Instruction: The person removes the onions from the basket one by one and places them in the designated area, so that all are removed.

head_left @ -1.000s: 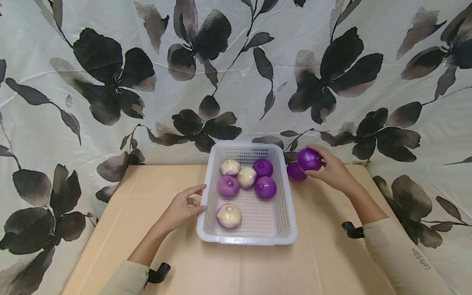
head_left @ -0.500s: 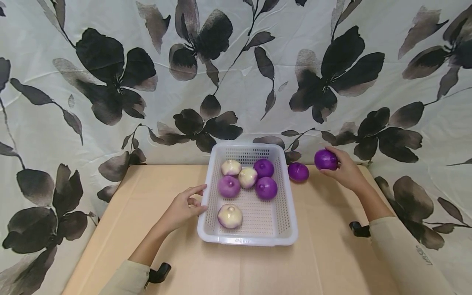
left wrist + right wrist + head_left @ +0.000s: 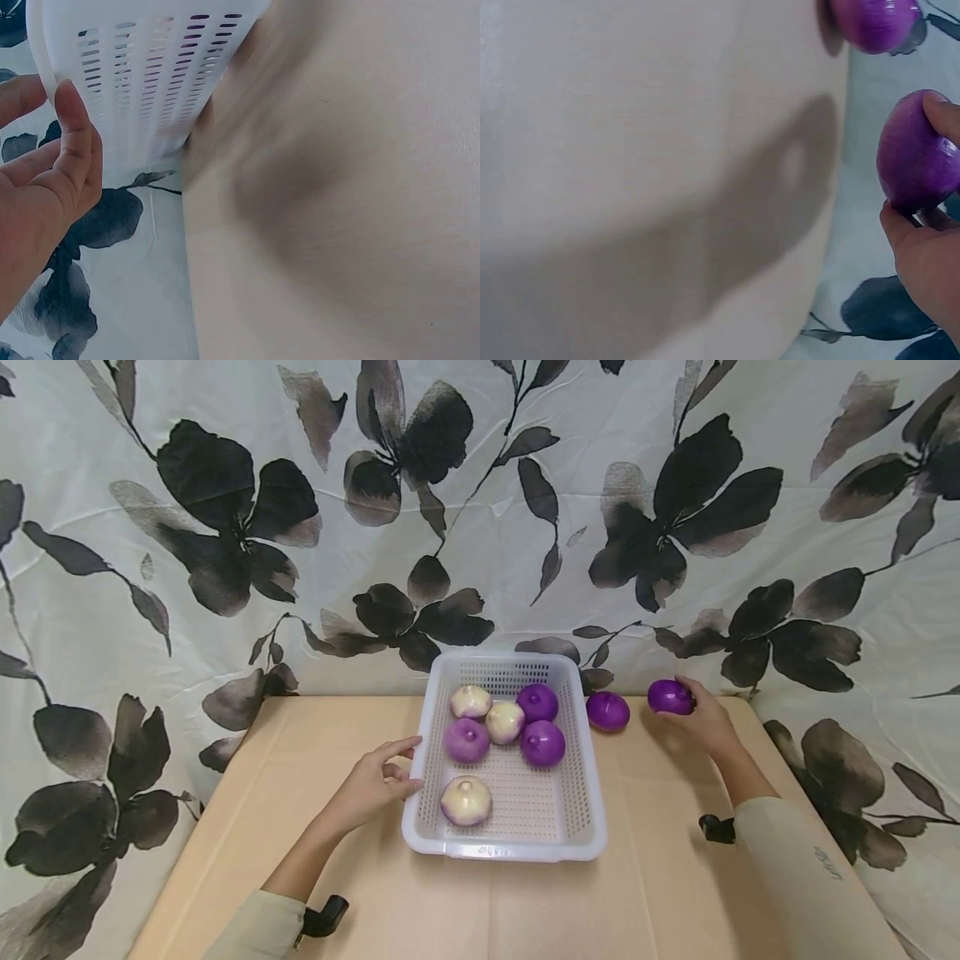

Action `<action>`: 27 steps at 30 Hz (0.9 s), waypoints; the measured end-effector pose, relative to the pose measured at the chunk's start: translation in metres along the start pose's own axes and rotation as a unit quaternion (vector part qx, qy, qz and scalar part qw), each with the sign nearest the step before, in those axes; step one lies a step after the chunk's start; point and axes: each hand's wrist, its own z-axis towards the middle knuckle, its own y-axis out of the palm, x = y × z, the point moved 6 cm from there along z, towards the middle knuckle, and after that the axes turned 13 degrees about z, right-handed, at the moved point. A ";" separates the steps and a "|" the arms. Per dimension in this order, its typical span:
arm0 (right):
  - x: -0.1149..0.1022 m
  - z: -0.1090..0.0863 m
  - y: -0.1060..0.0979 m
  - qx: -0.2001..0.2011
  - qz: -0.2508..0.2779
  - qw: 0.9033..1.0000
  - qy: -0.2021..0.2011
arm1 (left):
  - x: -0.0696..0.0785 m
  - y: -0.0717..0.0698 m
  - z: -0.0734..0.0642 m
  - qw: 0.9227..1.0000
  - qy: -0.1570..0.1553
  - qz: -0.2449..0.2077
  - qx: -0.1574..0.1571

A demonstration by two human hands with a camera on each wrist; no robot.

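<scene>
In the head view, the right hand holds a purple onion between thumb and fingers, near another onion beside the basket. The left hand, loosely open, touches the basket's side. The left wrist view shows its fingertips at the rim. The right wrist view shows the held onion gripped from opposite sides.

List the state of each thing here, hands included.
Basket: upright on the table, uncovered, partly filled.
Three pale onions: whole, in the basket.
Three purple onions: whole, in the basket.
Purple onion outside: lying beside the basket.
Other purple onion: held in the right hand.
Left hand: touching the basket's edge.
</scene>
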 end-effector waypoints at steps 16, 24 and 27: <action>0.034 0.005 0.022 -0.012 -0.025 0.996 0.082 | 0.002 -0.001 0.000 1.000 -0.008 0.003 0.002; 0.033 0.006 0.024 -0.016 -0.021 0.997 0.071 | 0.003 -0.001 -0.001 1.000 -0.008 0.002 0.003; 0.033 0.007 0.025 -0.015 -0.031 0.998 0.060 | 0.003 0.000 -0.002 1.000 -0.008 -0.001 0.002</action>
